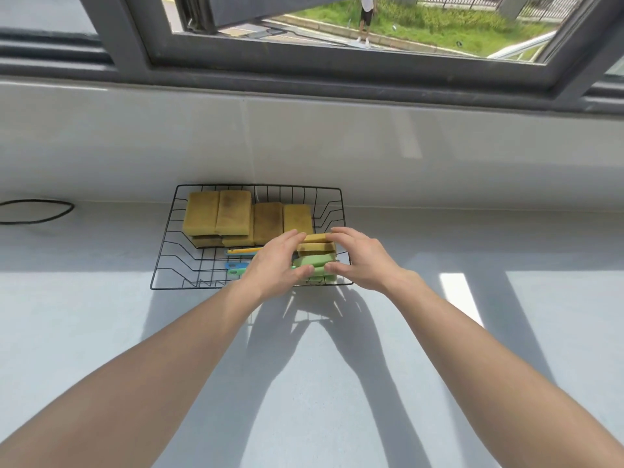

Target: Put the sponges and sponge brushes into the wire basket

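A black wire basket [175, 258] stands on the pale counter against the wall. Several yellow sponges [233, 214] lie stacked along its back. Sponge brushes with yellow [241, 251], blue [234, 265] and green handles lie in its front part. At the basket's right front corner, my left hand [275, 266] and my right hand [363, 258] press from either side on a small stack of yellow and green sponge heads [315, 255]. The lower part of that stack is hidden by my fingers.
The pale counter [101, 315] stretches wide in front of the basket. A black cable loop [37, 211] lies at the far left by the wall. A dark-framed window [337, 62] runs above the tiled sill; a person stands outside on the grass.
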Action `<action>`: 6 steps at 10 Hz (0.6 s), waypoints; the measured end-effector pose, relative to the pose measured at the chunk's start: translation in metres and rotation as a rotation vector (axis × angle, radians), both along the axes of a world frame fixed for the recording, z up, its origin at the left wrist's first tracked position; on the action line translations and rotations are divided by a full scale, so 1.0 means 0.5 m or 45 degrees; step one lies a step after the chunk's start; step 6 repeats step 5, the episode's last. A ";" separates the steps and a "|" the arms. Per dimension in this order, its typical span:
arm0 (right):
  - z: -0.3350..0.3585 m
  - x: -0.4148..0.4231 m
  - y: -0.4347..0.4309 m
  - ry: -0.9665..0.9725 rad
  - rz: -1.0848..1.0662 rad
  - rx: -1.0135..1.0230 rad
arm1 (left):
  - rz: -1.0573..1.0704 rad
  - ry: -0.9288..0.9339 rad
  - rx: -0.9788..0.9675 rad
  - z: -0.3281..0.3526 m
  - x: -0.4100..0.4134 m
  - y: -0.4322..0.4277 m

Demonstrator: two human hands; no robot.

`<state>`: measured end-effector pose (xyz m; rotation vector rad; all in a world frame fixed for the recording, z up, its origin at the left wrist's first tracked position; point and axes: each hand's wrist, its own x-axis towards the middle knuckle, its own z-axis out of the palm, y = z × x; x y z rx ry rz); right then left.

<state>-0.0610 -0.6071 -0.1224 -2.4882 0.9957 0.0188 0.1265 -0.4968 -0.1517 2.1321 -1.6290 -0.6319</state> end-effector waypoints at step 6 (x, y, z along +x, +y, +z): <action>0.098 0.011 0.129 -0.083 -0.099 -0.335 | 0.256 -0.381 -0.198 0.122 -0.003 0.176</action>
